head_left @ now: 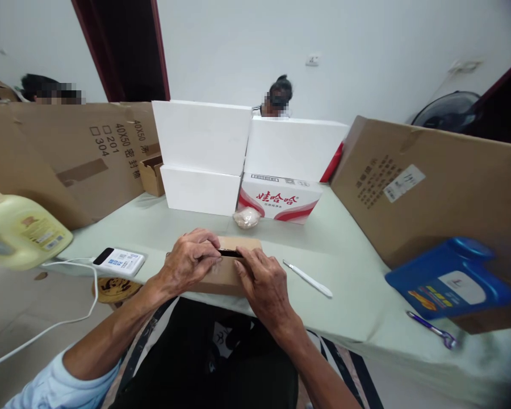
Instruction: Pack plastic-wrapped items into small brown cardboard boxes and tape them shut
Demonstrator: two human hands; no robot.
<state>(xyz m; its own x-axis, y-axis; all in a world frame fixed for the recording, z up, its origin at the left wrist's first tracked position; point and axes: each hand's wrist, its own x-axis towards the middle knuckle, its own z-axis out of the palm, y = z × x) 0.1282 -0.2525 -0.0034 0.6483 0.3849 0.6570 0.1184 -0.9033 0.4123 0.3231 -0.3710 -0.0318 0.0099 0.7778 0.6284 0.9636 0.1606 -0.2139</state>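
Observation:
A small brown cardboard box (221, 274) lies at the table's near edge, with a dark gap between its top flaps. My left hand (191, 258) grips the flap edge on the left side of the gap, thumb and fingers bent together. On the right, my right hand (264, 284) is closed over the other end of the same gap, its fingertips at the flap edge. Both palms partly cover the box. A white-handled craft knife (309, 279) lies just right of my right hand. Beyond the box sits a crumpled clear plastic bundle (247, 217).
White boxes (204, 136) and a red-and-white carton (281, 197) stand at the back. Large cardboard boxes (430, 182) flank the table. A yellow jug (21, 230), a cabled white device (119, 261), a blue bottle (451, 278) and a purple pen (430, 328) lie around. Two people sit beyond.

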